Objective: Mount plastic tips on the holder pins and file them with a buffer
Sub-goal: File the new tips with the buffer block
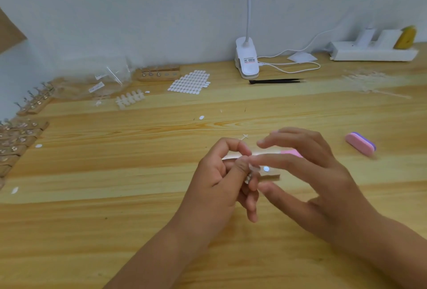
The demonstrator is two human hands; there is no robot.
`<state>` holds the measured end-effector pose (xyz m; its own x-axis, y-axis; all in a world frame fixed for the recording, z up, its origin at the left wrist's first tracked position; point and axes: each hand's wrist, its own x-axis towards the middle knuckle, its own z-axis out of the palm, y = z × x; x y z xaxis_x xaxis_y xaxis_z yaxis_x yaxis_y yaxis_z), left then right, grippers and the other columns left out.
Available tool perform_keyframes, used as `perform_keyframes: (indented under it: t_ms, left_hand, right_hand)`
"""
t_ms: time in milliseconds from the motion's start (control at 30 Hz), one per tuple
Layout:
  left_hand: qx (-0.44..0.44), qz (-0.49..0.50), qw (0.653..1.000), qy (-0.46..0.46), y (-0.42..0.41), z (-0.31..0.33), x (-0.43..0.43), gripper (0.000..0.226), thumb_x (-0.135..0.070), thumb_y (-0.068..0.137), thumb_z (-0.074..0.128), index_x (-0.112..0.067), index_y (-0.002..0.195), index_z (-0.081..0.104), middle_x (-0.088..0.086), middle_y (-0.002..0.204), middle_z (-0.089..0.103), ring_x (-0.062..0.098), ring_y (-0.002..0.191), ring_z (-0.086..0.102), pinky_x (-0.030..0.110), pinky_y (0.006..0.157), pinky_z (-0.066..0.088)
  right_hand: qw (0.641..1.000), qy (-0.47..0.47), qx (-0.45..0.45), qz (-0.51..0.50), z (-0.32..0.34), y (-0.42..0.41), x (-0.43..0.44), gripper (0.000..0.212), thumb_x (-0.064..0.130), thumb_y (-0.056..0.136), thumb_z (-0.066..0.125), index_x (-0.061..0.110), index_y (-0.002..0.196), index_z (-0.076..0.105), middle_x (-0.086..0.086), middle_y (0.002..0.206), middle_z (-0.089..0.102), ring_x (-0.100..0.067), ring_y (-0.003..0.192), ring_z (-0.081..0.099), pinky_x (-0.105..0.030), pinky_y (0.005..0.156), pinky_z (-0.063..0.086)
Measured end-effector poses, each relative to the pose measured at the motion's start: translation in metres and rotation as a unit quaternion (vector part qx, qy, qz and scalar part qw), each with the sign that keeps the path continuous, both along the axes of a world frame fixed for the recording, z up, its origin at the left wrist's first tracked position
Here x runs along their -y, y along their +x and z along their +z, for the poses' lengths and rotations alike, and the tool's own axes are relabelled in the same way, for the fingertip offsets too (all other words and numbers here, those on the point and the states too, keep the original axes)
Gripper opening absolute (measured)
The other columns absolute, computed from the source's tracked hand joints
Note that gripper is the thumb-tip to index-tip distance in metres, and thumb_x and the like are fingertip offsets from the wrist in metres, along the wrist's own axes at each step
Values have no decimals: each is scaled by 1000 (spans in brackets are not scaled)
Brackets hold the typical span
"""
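Note:
My left hand (221, 173) pinches a small metal holder pin (249, 177) between thumb and fingers, just above a wooden holder block (270, 174) on the table. A clear plastic tip (254, 168) sits at the top of the pin. My right hand (307, 168) reaches in from the right with its fingers mostly straight, and its index fingertip touches the tip. A white sticker dot (266, 169) shows on the block. A pink and purple buffer (360, 143) lies to the right, apart from both hands. Another pink piece (291, 153) shows behind my right fingers.
Wooden holder blocks with pins line the left edge (23, 131) and the back (159, 73). A sheet of white stickers (189, 82), a strip of plastic tips (130, 99), clear bags (104, 81), black tweezers (275, 81), a clip lamp (247, 60) and a power strip (372, 51) stand along the back.

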<state>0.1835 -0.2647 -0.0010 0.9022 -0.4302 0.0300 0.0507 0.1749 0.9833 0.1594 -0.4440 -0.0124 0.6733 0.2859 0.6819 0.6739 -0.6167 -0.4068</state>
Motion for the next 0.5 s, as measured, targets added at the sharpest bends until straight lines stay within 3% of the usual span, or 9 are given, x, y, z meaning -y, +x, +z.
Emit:
perform_keyframes:
  t_ms: [100,200,267,333,400,500]
  left_hand:
    - [-1,-19,1000,8,-2,-1,2,3,-11,101,47,-10,103,49,4,60,55,17,41,51,27,41,49]
    - [2,-28,1000,11,-2,-1,3,8,-15,101,47,-9,105,50,7,64,59,20,43,56,29,43,51]
    - [6,-14,1000,8,-2,0,3,10,-17,100,49,-10,105,53,9,67,63,22,45,59,30,44,52]
    - [17,17,1000,11,-1,0,3,12,-20,97,52,-12,104,56,11,74,69,24,50,64,30,46,54]
    - [57,67,995,36,-1,0,2,9,-20,100,53,-15,103,60,12,79,71,22,53,64,29,46,52]
    - [148,192,965,102,2,-1,-2,11,-23,94,56,-21,89,66,3,70,68,10,52,55,20,49,44]
  right_hand:
    - [1000,2,-1,-10,-1,1,-1,19,25,94,62,23,112,69,3,124,59,-18,127,49,-21,109,33]
    - [999,30,-25,-11,1,2,2,16,25,93,63,28,107,68,6,123,60,-17,129,49,-21,104,39]
    - [998,49,-47,-14,2,4,5,14,28,92,64,28,104,69,6,121,61,-20,130,50,-16,96,44]
    - [997,49,-43,-37,1,9,10,12,27,92,64,25,102,70,5,117,62,-22,127,52,-12,99,40]
    - [996,42,-26,-72,0,14,16,9,22,93,67,19,99,72,3,112,63,-22,123,53,-18,105,36]
    - [992,-12,10,-128,-4,21,26,8,9,88,68,6,93,74,-4,103,68,-28,114,59,-32,103,41]
